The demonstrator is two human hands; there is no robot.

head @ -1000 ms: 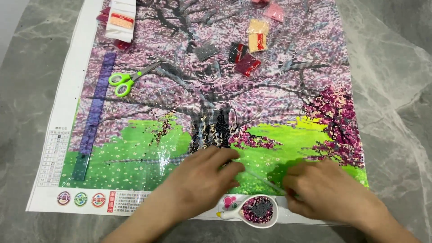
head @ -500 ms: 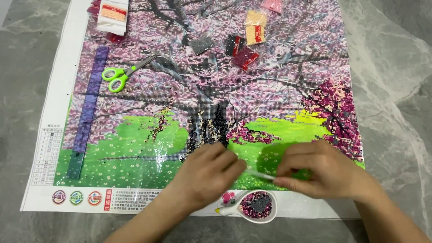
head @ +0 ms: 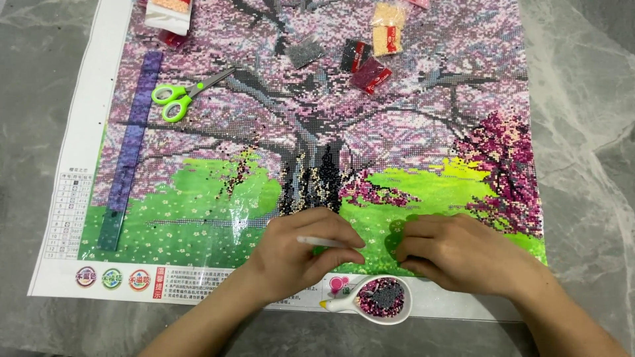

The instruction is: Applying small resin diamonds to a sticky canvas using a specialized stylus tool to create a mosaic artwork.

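1. The left hand (head: 301,248) rests on the lower edge of the bead-picture canvas (head: 198,218). Its grip is closed round a thin white pen (head: 322,242), pinched between thumb and fingertips; the pen lies nearly level, its tip sticking out on the thumb side.
2. The right hand (head: 456,254) lies just beside that grip, palm down, fingers curled under on the green part of the canvas. Whether it has hold of anything I cannot tell, since the fingertips are tucked out of sight.
3. Just below the two grips, between the wrists, sits a white spoon-shaped tray (head: 370,301) filled with dark pink and grey beads, half on the canvas margin.
4. Well above the left grip lie green-handled scissors (head: 175,99), with a long purple ruler (head: 129,149) beside them.
5. Far above both grips, small bead bags (head: 370,66) in red, grey and cream lie scattered over the pink tree.
6. The canvas is spread on a grey marbled worktop (head: 582,132).
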